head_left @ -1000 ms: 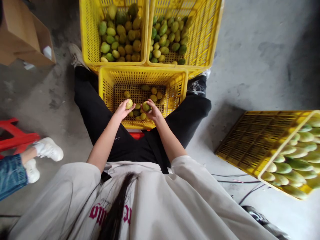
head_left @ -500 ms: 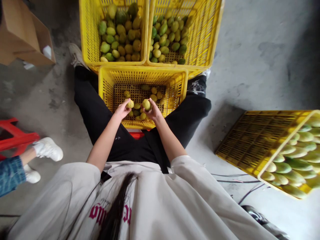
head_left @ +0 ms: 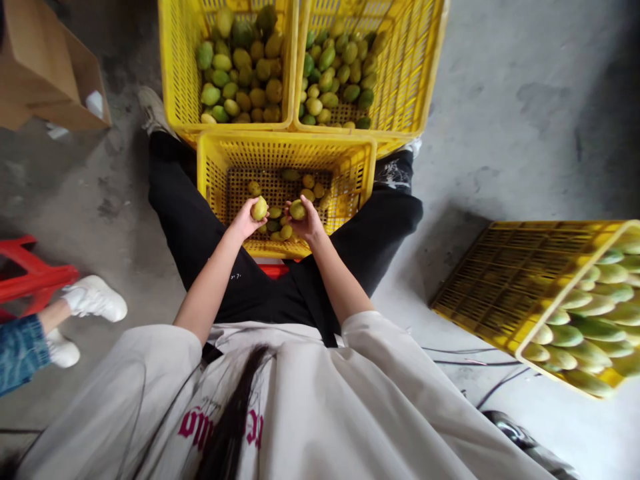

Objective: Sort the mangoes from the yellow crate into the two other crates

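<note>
Over the near yellow crate (head_left: 363, 175) between my knees, my left hand (head_left: 247, 221) holds a yellow-green fruit (head_left: 259, 208) in its curled fingers. To its right, my right hand (head_left: 309, 223) grips another yellowish-green fruit (head_left: 297, 210). The two hands are apart, with a small gap between them. Several loose fruits (head_left: 285, 231) lie on the crate's bottom below and between the hands, and more (head_left: 319, 191) rest toward its right side.
Two larger yellow crates (head_left: 183, 80) (head_left: 420, 73) of green and yellow fruit stand beyond. At right is a tilted crate (head_left: 480, 267) of long green fruit, with cables nearby. A cardboard box (head_left: 55, 67), a red stool (head_left: 43, 273) and another person's white shoes (head_left: 97, 298) are at left.
Both hands have turned their fruits slightly, showing different sides. The fruit in my right hand has shifted a little to the right.
</note>
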`<state>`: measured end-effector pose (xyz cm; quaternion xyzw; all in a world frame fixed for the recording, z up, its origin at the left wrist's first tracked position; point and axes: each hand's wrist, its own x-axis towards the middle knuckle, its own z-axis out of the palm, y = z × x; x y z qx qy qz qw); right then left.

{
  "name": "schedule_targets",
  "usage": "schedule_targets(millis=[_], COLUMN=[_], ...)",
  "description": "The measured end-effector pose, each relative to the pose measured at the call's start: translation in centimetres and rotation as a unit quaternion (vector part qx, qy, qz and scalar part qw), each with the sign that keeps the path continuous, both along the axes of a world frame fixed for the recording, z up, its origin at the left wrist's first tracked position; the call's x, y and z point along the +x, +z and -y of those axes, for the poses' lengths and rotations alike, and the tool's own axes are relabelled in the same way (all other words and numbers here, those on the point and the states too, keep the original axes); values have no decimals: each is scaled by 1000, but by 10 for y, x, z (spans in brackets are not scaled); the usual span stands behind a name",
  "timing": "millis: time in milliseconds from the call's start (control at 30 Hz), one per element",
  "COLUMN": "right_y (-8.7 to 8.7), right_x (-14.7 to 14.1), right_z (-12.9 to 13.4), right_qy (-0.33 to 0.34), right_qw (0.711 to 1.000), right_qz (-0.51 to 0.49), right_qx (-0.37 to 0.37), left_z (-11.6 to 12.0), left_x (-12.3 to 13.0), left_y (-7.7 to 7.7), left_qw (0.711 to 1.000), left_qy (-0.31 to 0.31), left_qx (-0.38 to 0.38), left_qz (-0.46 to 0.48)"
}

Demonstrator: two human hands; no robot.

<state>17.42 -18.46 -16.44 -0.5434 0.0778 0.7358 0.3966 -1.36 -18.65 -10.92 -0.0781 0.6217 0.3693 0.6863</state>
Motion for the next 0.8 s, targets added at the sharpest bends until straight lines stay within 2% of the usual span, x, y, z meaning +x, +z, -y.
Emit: schedule_targets(millis=[200,467,700,800], right_y=[10,12,14,16], right_x=[-5,0,-6,-5], right_z=[1,-7,0,0], right_qy=[-22,-1,-4,4], right_qw=[999,998,996,997], right_qz=[28,10,85,75], right_qx=[7,-63,-10,-26], left_z=[1,-3,1,1], left_x=[2,2,2,3], left_y=[1,-1,-4,-3], left_qw=[999,1000,999,999], left_qy=[-9,16,-4,-8], left_qx=[22,4,19,17], left_qz=[-25,-25,-37,-33])
